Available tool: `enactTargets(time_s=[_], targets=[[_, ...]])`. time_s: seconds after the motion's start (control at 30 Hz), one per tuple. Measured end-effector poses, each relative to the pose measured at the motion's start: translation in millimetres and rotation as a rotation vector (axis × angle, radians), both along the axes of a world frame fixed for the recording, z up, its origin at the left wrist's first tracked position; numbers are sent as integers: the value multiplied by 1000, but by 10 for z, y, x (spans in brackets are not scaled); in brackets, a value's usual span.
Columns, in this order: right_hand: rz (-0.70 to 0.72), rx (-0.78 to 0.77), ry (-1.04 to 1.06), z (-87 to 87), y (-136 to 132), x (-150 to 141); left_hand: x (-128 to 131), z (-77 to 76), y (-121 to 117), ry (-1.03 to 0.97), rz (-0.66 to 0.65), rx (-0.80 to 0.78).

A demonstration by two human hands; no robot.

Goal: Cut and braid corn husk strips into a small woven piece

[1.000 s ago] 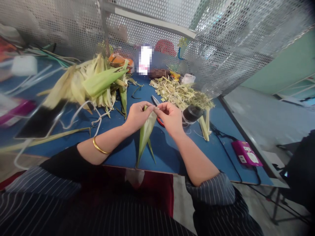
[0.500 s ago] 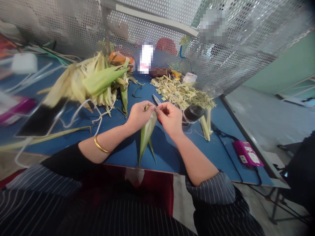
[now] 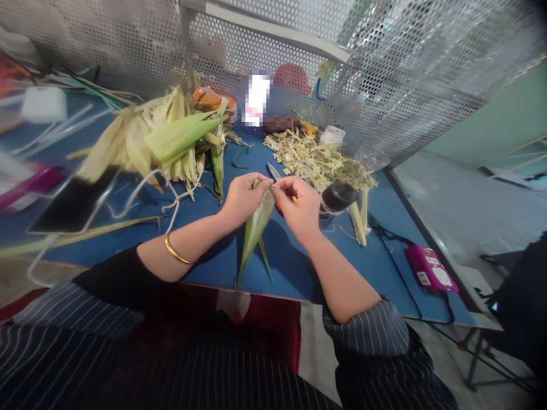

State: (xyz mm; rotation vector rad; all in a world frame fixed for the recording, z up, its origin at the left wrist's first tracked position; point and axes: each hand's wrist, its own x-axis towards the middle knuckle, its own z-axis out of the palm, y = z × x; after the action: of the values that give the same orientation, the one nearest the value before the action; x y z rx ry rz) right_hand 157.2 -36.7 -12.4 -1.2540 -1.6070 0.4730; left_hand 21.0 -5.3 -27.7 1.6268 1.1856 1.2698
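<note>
My left hand (image 3: 247, 198) is closed on the upper end of a pale green corn husk (image 3: 256, 230), which hangs down towards the table's front edge. Close beside it my right hand (image 3: 298, 206) pinches at the same upper end of the husk; its thumb and fingertips nearly meet those of my left hand. What exactly lies between the right fingertips is too small to make out. Behind the hands a pair of scissors (image 3: 273, 172) rests on the table, its handles partly hidden by my right hand. Just right of that hand stands a black spool of thread (image 3: 337, 197).
A heap of corn husks (image 3: 171, 142) lies at left beside a dark phone (image 3: 77, 199) and a white cord (image 3: 141, 191). Shredded husk scraps (image 3: 311, 155) are piled at the back right. A purple power strip (image 3: 429, 267) lies near the blue table's (image 3: 294, 273) right edge. Perforated metal panels rise behind.
The view has shifted slightly. Both hands stay at the husk's upper end, and the right fingers have changed position a little.
</note>
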Motion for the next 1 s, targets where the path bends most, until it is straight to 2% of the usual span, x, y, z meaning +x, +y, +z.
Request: enactTargets(time_s=[0.23, 0.37, 0.57, 0.77, 0.93, 1.0], targets=[[27, -102, 96, -69, 34, -10, -17, 20, 5, 57, 32, 62], [18, -74, 47, -65, 23, -16, -15, 24, 12, 41, 28, 36], [20, -79, 62, -63, -3, -61, -33, 17, 30, 51, 52, 95], [7, 7, -3, -69, -35, -77, -24, -10, 49, 44, 48, 53], [18, -80, -2, -60, -45, -98, -27, -3, 59, 13, 79, 59], [27, -39, -17, -57, -50, -98, -27, -6, 68, -3, 80, 45]])
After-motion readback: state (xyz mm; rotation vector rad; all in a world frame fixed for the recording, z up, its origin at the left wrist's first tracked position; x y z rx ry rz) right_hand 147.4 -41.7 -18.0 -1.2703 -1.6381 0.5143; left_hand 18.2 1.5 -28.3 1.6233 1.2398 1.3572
